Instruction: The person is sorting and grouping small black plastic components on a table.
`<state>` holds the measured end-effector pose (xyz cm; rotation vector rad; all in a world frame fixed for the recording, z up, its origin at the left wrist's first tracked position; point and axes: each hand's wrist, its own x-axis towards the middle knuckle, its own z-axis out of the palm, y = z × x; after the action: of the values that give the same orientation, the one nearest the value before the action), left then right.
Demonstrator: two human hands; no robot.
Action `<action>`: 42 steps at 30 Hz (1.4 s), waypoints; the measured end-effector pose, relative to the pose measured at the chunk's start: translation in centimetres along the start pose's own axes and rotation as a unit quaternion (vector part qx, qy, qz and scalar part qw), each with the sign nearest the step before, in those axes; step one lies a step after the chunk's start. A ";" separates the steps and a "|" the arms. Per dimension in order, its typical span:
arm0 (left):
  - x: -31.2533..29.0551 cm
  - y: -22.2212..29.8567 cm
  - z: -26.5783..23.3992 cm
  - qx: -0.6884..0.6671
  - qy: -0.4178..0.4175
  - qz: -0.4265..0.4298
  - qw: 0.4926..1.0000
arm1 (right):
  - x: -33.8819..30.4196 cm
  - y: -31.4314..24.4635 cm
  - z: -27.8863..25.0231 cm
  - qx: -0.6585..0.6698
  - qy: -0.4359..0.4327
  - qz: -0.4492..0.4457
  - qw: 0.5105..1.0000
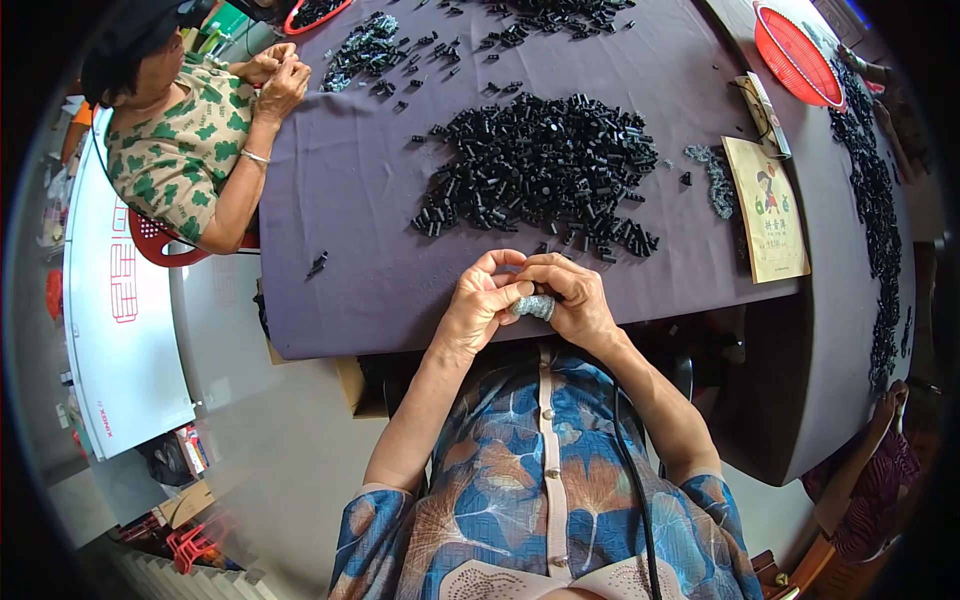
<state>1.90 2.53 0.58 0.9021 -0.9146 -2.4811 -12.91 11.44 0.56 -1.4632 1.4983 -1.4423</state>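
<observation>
My left hand [487, 297] and my right hand [575, 300] meet at the table's near edge, with fingers bent and tips close together. A short grey, ridged bundle [533, 307] sits between them, against the curled fingers of my right hand. The thumb and forefinger of my left hand are pinched beside it; whatever small thing they grip is hidden. Just beyond my hands lies a wide heap of small black cylindrical parts [545, 165]. To its right is a loose strip of grey small pieces [716, 182].
A yellow booklet [765, 210] and a narrow box [763, 113] lie at right, near a red basket [797, 55]. At left a co-worker's hands [282, 80] work beside another black-and-grey pile [360, 55]. Black parts line the right-hand table [875, 200]. Two loose black parts [317, 264] lie left.
</observation>
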 end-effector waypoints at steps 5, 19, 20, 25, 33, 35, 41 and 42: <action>0.0 -0.1 0.2 -0.006 0.008 0.001 1.000 | 0.2 -0.3 0.0 0.013 -0.005 0.023 1.000; 0.1 -0.2 -0.4 -0.038 -0.014 0.006 0.999 | 0.5 -0.1 0.1 0.021 -0.010 0.015 1.000; 0.1 -0.2 -0.3 -0.039 -0.015 0.005 0.999 | 0.5 0.0 0.1 0.021 -0.007 0.011 1.000; 0.1 -0.1 0.0 -0.027 0.002 -0.009 1.000 | 0.3 0.2 0.1 0.001 -0.013 0.010 1.000; 0.1 -0.1 0.5 -0.036 0.027 0.013 0.999 | 0.7 -0.1 0.4 0.010 0.008 0.004 1.000; 0.0 0.0 0.8 -0.050 0.051 0.009 0.997 | 0.6 -0.3 0.4 0.024 0.006 0.028 0.999; 0.2 -0.2 0.3 -0.067 0.030 0.013 0.997 | 0.4 0.2 0.4 0.036 0.000 0.047 0.998; 0.2 -0.2 0.3 -0.068 0.024 0.013 0.997 | 0.4 0.1 0.4 0.036 0.001 0.050 0.998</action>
<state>1.59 2.74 0.51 0.8934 -0.7273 -2.4548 -12.71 10.94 0.44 -1.3263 1.4820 -1.4237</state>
